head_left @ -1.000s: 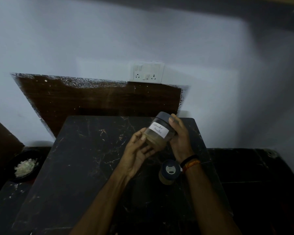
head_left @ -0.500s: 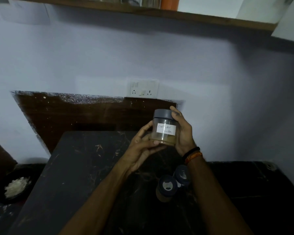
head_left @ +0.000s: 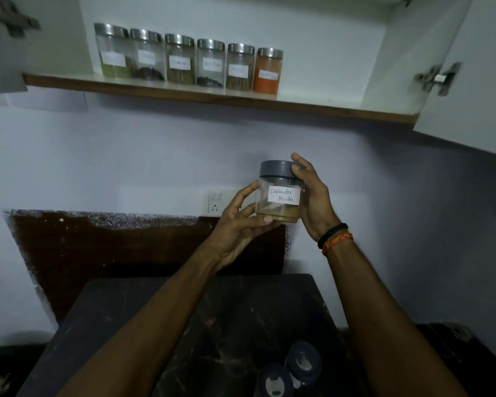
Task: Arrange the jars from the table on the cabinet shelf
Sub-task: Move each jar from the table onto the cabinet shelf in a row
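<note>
Two bare forearms, without sleeves. Left hand (head_left: 235,227): no ring, band or glove visible. Right hand (head_left: 312,196): likewise ungloved and ringless. At the right wrist, two adjacent bands: a plain black band (head_left: 331,234) nearer the hand, and an orange twisted-thread band (head_left: 338,242) just behind it, the two touching.
</note>
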`<state>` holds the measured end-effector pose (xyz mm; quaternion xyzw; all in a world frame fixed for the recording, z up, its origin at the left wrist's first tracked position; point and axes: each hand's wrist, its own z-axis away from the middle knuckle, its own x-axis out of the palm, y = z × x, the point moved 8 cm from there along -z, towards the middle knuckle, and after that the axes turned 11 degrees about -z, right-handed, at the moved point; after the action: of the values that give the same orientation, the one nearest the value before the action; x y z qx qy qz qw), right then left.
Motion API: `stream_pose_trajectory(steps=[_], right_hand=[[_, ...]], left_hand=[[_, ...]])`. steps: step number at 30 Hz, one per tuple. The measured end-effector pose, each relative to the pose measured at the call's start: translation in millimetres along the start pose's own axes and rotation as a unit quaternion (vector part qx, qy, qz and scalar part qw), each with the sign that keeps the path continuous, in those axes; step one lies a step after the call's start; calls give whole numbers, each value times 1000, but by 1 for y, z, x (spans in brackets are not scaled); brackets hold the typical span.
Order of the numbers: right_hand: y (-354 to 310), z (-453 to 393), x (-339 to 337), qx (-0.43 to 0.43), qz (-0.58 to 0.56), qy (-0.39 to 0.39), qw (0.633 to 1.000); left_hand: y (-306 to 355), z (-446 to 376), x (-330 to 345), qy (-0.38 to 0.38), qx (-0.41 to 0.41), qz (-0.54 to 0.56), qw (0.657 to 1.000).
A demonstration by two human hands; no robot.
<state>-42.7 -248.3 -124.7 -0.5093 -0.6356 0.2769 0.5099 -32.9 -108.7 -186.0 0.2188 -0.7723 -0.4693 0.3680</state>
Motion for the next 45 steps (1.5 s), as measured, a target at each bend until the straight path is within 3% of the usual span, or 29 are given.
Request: stream_pose_trajectory(steps=[5,11,14,18,22,25,28,33,45], right_hand=[[-52,-26,16,-52,82,-9,995],[-107,-53,20,-111,80,-8,991],[-131,-66,14,-136,62,1,989],[-164,-84,7,-175,52,17,983],[-185,-102,3,-207,74,20,975],[-191,-118,-2,-212,73,29,974],[-193,-137,-6,-218,91,34,971],[-196,-172,-7,-233,122,27,964],[-177,-273,-19,-214,226,-14,950]], left_hand=[[45,-37,12,-22,44,-40,998],[89,-73,35,-58,70,-99,991],[118,-88,43,-44,105,-228,967],[174,-107,55,29,257,-490,833],[212,-133,63,79,361,-665,649],[205,-176,50,45,280,-811,511],[192,-210,28,-11,183,-872,453],[193,-235,14,-66,171,-890,417],[197,-245,10,-68,198,-853,477]])
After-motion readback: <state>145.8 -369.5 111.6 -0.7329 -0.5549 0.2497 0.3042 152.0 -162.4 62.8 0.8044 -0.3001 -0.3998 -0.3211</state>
